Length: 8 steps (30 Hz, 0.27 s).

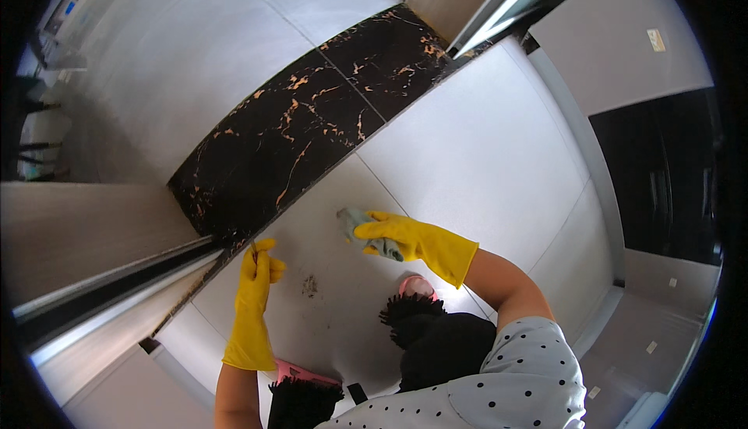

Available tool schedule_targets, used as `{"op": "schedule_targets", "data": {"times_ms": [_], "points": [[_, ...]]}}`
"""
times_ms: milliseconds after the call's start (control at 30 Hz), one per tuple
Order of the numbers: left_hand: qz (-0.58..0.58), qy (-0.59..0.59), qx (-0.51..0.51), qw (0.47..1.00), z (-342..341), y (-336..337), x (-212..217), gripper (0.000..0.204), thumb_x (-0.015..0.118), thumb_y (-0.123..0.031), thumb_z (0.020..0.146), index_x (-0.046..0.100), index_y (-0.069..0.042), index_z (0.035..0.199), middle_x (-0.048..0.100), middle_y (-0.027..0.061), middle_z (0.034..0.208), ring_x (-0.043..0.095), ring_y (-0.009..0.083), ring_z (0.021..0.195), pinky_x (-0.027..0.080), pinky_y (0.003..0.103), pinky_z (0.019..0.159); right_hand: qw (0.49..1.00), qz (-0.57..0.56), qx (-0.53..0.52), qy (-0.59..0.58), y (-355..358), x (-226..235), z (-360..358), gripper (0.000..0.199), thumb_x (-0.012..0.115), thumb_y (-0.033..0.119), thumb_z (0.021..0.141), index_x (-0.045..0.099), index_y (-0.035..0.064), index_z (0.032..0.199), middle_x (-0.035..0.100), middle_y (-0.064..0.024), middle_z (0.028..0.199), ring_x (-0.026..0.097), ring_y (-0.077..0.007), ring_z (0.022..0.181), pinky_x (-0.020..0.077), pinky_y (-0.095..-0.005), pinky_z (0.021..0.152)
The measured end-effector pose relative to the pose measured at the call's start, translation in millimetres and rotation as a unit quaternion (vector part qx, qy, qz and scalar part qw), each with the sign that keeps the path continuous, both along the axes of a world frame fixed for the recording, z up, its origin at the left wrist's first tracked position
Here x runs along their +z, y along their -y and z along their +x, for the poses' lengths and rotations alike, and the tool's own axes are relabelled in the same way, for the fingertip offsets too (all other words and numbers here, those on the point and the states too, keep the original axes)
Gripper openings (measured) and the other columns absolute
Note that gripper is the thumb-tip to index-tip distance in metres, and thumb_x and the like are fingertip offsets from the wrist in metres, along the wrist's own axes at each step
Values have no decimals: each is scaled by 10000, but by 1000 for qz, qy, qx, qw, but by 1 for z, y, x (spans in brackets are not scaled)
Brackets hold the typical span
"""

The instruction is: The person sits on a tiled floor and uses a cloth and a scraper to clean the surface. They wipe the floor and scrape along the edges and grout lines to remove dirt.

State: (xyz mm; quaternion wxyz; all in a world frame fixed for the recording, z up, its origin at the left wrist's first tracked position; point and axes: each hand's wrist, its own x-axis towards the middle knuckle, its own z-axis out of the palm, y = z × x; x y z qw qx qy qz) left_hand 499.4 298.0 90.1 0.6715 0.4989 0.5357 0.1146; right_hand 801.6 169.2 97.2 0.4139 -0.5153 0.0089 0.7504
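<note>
Both my hands wear yellow rubber gloves. My right hand (417, 243) grips a crumpled grey-green cloth (357, 225) above the pale floor tiles, a little short of the dark threshold. At the left, my left hand (255, 273) is closed near the threshold's edge beside the sliding-door track. A thin, small thing seems to stick up between its fingertips, but I cannot make it out. On the tile between my hands lies a patch of dark dirt (310, 286), with smaller specks below it.
A black marble threshold (288, 129) with orange veins crosses between two tiled floors. A door panel and its track (117, 289) stand at the left, another door frame (491, 12) at the top. Grey and black cabinets (662, 180) line the right. My pink slippers (418, 286) are below.
</note>
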Motion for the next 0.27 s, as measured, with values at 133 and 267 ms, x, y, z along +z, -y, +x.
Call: {"op": "schedule_targets", "data": {"times_ms": [133, 267], "points": [[111, -69, -44, 990, 23, -22, -6, 307, 446, -240, 1029, 535, -99, 1286, 644, 21, 822, 535, 81, 683, 443, 222, 661, 994, 14, 59, 94, -13, -11, 26, 450, 733, 249, 838, 588, 46, 1212, 642, -59, 963, 604, -135, 832, 513, -292, 700], [124, -163, -105, 973, 47, -44, -7, 305, 457, -226, 1018, 530, -129, 1299, 677, 41, 897, 539, 82, 696, 444, 227, 680, 986, 105, -36, 124, -18, -17, 79, 505, 697, 214, 842, 563, 37, 1295, 662, -79, 956, 602, -152, 742, 513, -271, 625]]}}
